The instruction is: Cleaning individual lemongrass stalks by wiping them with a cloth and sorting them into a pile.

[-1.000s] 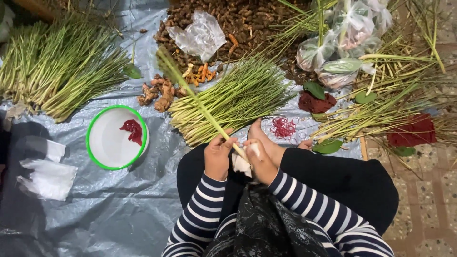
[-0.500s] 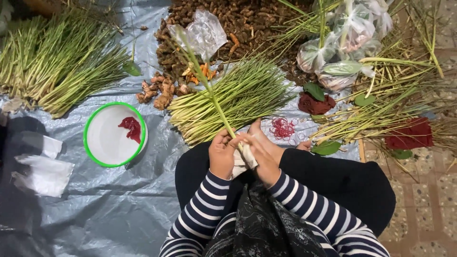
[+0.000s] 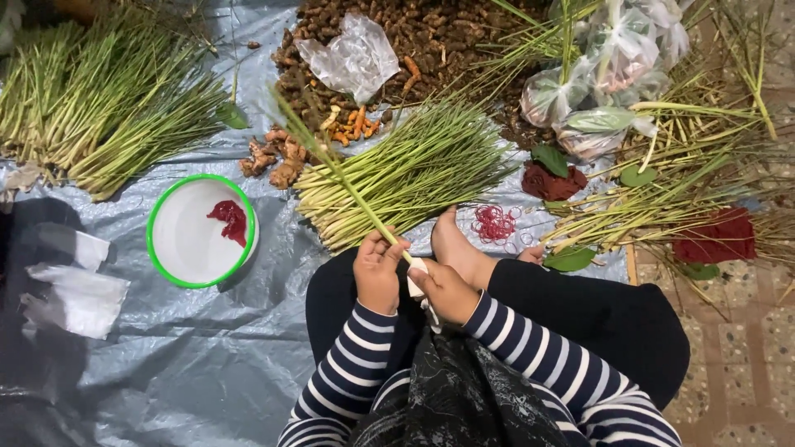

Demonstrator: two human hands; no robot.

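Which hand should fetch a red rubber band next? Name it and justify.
Right hand, probably: the red rubber bands lie on its side, just beyond the foot, while the left hand grips the lemongrass stalk.

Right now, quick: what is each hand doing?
Left hand: closed around the lemongrass stalk, near its base.
Right hand: closed on the stalk's white base end, beside the left.
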